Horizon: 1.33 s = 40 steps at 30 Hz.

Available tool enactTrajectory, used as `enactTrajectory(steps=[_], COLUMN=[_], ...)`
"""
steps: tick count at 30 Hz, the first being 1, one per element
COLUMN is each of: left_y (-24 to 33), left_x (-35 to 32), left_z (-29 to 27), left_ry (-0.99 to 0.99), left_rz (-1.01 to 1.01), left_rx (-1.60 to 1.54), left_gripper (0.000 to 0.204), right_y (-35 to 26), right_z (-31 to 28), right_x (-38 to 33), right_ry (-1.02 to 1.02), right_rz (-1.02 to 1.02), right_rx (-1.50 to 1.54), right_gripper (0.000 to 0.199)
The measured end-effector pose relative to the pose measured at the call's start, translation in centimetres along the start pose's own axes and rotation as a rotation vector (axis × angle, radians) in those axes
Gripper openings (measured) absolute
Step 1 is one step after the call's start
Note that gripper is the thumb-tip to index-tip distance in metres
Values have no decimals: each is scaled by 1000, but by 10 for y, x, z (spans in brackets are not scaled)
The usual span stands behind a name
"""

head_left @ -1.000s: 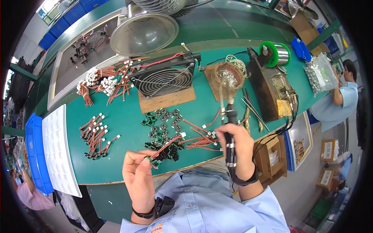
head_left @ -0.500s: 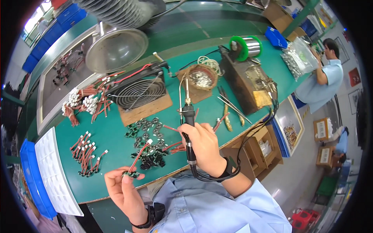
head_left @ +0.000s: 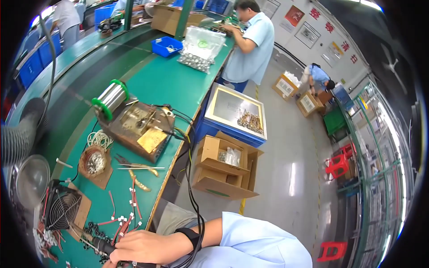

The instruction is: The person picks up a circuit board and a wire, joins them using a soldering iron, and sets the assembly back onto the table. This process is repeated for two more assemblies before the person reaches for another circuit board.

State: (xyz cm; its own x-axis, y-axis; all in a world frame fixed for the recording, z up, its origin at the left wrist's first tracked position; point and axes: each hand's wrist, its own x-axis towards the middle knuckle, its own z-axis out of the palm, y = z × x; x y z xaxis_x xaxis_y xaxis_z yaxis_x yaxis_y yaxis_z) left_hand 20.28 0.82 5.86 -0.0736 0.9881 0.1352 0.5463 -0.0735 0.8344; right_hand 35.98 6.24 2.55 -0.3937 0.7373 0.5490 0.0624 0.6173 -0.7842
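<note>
My right hand is closed around the dark handle of a soldering iron at the lower left. Its thin metal tip points up and left, toward a cluster of small dark circuit boards. Beside the hand lie red-and-black wires with white connectors. A black band circles my right wrist, and black cables run over it. My left hand is out of the picture.
A rusty soldering block with a yellow pad stands behind a solder spool. Nearby are a dish of metal bits, pliers and a fan. Cardboard boxes sit right of the bench. A co-worker stands farther along.
The view has swung to the right, so the bench items now appear farther left. My left hand and the wired circuit board it held have gone out of view. My right hand still grips the iron.
</note>
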Motion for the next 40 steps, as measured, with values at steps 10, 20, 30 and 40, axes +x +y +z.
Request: enactTrajectory(steps=[10, 20, 30, 40], left_y=[28, 16, -57, -118], left_x=[-2, 10, 30, 28], left_z=[64, 48, -17, -54], left_ry=[-129, -91, 144, -125], left_rz=[93, 55, -204, -331], left_rx=[157, -16, -553, -1067], left_gripper=[14, 12, 25, 26], right_y=[0, 11, 26, 25], right_z=[-67, -32, 49, 94], right_x=[-33, -27, 17, 27], right_ry=[45, 22, 197, 39], right_rz=[-13, 516, 340, 440], right_rx=[-214, 689, 502, 440], right_gripper=[16, 18, 39, 46])
